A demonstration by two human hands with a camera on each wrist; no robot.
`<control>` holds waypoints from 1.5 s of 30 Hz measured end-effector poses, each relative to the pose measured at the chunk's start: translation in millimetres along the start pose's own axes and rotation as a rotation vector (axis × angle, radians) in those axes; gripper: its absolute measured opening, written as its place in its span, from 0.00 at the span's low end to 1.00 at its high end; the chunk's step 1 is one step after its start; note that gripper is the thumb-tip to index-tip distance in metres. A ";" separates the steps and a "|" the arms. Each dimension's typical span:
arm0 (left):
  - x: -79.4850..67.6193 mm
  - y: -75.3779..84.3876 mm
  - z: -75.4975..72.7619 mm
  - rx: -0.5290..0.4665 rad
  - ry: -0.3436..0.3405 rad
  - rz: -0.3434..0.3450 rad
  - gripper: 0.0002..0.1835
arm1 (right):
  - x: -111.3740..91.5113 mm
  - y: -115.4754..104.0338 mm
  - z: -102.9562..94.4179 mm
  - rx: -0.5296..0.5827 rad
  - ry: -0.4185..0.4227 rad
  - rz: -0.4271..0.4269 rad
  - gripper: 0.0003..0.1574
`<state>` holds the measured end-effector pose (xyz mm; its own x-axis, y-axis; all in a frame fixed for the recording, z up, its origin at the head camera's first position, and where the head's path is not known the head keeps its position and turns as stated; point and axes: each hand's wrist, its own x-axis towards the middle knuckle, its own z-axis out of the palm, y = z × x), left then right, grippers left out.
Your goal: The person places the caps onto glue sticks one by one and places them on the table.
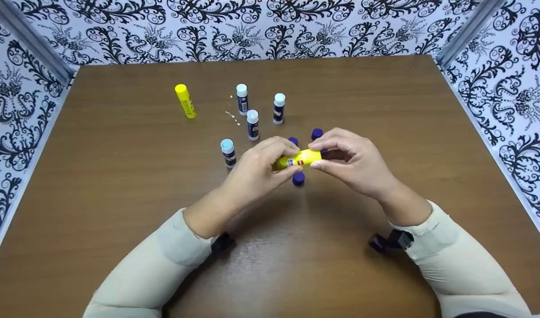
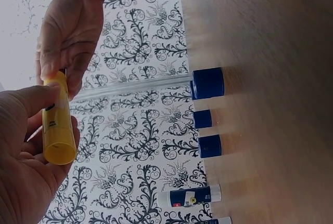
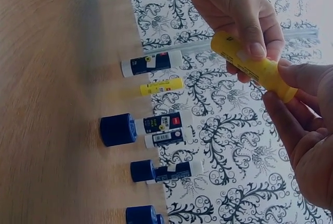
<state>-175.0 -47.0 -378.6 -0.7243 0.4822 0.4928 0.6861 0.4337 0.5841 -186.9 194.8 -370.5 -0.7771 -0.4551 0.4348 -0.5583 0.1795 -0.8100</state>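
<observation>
Yellow plastic showed between the person's hands: a glue stick (image 1: pixel 300 160), held above the middle of the table (image 1: pixel 384 97). The left hand (image 1: pixel 257 164) curled round one end; the right hand (image 1: pixel 357 164) pinched the other between thumb and fingers. Dark blue caps (image 1: pixel 298 179) stood below, and another yellow stick (image 1: pixel 186 101) stood towards the far left corner.

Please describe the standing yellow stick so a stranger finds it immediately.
On the brown table, look toward the far patterned wall. The yellow stick stands leftmost of the sticks in the head view. Unlike its dark blue neighbours with pale tops, it is yellow, top included.
</observation>
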 end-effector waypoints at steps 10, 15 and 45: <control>0.7 0.9 -4.0 -0.015 -0.018 -0.029 0.14 | 0.8 -1.6 0.4 -0.014 0.008 -0.024 0.25; 1.0 0.2 -3.7 -0.011 0.003 0.014 0.14 | 1.9 -2.6 -1.2 -0.006 0.006 -0.069 0.24; 3.3 1.5 -16.3 -0.056 0.054 -0.064 0.14 | 8.1 5.8 -10.5 0.046 0.077 -0.130 0.22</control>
<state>-177.5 -57.2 -365.6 -0.7699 0.4124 0.4870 0.6349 0.4185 0.6494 -199.5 201.3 -367.6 -0.7198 -0.4034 0.5649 -0.6433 0.0819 -0.7612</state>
